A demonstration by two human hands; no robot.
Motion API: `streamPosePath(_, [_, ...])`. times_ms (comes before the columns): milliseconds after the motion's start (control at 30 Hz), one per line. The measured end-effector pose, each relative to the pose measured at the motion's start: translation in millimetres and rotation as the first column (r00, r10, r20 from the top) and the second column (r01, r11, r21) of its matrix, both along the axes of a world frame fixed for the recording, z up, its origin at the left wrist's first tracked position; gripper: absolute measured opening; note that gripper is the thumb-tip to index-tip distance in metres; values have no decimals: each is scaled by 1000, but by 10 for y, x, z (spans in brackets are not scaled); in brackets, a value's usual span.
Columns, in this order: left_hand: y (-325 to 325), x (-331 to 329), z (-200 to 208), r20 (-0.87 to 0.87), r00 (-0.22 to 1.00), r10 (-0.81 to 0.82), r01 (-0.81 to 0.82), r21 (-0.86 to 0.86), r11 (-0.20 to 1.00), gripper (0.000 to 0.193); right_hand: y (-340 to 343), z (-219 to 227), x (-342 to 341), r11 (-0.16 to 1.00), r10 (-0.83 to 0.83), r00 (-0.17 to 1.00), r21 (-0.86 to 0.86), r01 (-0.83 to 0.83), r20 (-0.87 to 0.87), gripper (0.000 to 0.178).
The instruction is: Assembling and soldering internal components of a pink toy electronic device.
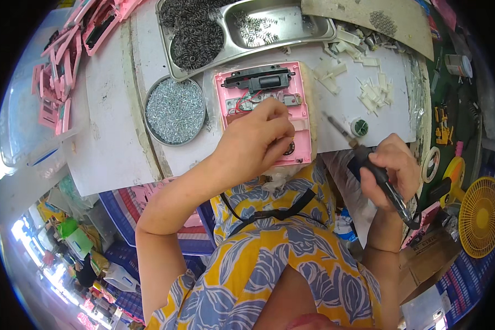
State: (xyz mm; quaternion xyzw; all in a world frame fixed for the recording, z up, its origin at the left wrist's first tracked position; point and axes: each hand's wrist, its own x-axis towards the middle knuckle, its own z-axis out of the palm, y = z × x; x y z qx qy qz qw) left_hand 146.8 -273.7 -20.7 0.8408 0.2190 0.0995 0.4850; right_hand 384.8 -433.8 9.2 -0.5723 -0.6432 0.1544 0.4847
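A pink plastic casing (305, 82) lies open on a padded support in front of me. Inside it are a black mechanism (269, 82), red and green wires and a small dark round part (290, 148). My left hand (258, 132) reaches over the casing from the left, fingers curled together and pointing down into it. What they pinch, if anything, is hidden. Off to the casing's right, my right hand (393, 168) is wrapped round a black corded electric screwdriver (363, 160). Its bit points up and left, apart from the casing.
A round bowl of small screws (175, 110) stands left of the casing. Behind it is a metal tray (283, 48) with springs and small parts. White plastic pieces (375, 93) and a small green-topped round item (359, 127) lie at right. Pink parts (52, 99) pile up far left.
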Motion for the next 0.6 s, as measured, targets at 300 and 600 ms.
streamPosePath(300, [27, 43, 3, -90, 995, -32, 41, 101, 994, 12, -74, -189, -192, 976, 86, 973, -179, -126, -214, 23])
streamPosePath(600, [-30, 47, 0, -102, 994, -47, 68, 205, 976, 14, -34, -179, -218, 972, 80, 973, -201, -124, -215, 24])
